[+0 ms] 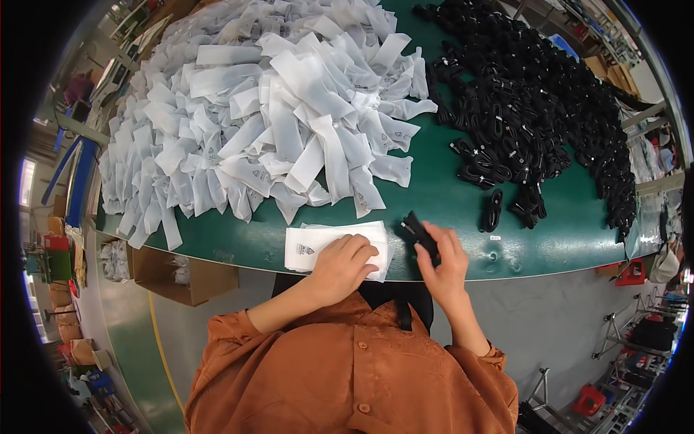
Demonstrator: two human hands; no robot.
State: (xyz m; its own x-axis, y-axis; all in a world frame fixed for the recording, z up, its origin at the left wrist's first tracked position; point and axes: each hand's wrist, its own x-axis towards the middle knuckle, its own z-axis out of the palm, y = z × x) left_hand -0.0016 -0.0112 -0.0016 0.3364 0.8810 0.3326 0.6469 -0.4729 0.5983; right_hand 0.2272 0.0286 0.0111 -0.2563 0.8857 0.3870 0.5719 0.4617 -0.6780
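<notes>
1. Head view: the left hand [345,262] lies flat with spread fingers on a small stack of white bags [318,244] at the near edge of the green table [448,202].
2. The right hand [442,266] is closed around a black cable bundle [419,233], just at 3 o'clock from the stack.
3. A big heap of white bags [267,108] sits at 11 o'clock.
4. A big heap of black cables [535,94] sits at 1 o'clock.
5. One loose black cable [494,210] lies near the right hand, at 1 o'clock from it.
</notes>
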